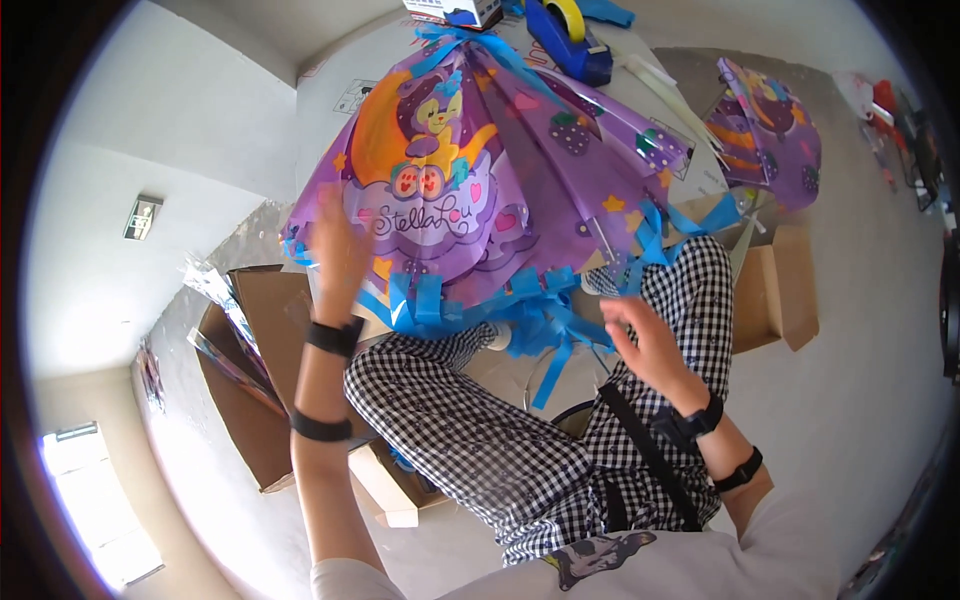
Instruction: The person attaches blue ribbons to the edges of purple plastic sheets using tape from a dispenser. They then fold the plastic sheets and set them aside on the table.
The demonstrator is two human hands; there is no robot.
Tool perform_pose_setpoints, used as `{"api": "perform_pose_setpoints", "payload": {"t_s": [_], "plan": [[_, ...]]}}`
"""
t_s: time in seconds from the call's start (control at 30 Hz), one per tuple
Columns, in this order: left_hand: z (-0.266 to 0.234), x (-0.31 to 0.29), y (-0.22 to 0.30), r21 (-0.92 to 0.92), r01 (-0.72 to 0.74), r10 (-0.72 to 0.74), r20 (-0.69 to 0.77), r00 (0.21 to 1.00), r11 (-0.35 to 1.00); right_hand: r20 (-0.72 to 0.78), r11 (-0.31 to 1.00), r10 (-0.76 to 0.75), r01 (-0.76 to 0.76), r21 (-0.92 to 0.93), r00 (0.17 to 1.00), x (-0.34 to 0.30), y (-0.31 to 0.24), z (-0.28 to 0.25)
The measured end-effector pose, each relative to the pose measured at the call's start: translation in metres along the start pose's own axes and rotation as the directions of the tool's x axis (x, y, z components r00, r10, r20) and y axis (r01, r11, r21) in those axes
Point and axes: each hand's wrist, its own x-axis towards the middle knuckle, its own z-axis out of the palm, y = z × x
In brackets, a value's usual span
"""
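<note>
A purple cartoon-printed sheet point(520, 190), thin and glossy, spreads in folds over the work table point(345, 95), gathered at its top by a blue ribbon. A fringe of blue strips point(530, 300) hangs from its lower edge, over my lap. My left hand point(340, 245) is over the sheet's left side, smeared by motion, so its grip cannot be made out. Just below the sheet's right part, my right hand point(650, 345) hovers above my knee, fingers bent and apart from the thumb, with nothing visible in it.
A blue tape dispenser point(570, 45) with yellow tape stands at the table's far edge, beside a small white box point(450, 12). Another purple printed piece point(775, 130) is at right. Cardboard boxes point(260, 370) stand at left, with an open carton point(780, 290) at right.
</note>
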Motion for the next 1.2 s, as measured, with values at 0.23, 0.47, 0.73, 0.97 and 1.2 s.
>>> {"api": "perform_pose_setpoints", "payload": {"t_s": [0.23,0.47,0.73,0.97,1.2], "plan": [[0.038,-0.073,0.177,0.027,0.143,-0.134,0.543,0.829,0.989,-0.388,0.889,-0.299,0.107,-0.445,0.872,0.114,0.065,-0.070],[0.054,-0.071,0.144,-0.012,0.155,-0.121,0.568,0.814,0.988,-0.396,0.947,-0.037,-0.094,-0.308,0.917,0.152,0.110,-0.078],[0.053,-0.020,0.009,-0.064,-0.078,0.100,0.519,0.849,0.995,-0.003,0.966,0.153,-0.149,0.210,0.988,0.135,0.071,-0.006],[0.030,0.048,-0.053,0.409,-0.266,-0.118,0.706,0.698,0.873,0.350,0.957,-0.079,-0.027,0.289,0.933,0.112,0.036,0.035],[0.042,0.077,0.075,-0.176,0.090,-0.067,0.130,0.989,0.980,0.297,0.924,-0.052,-0.067,0.376,0.953,0.114,0.059,0.030]]}}
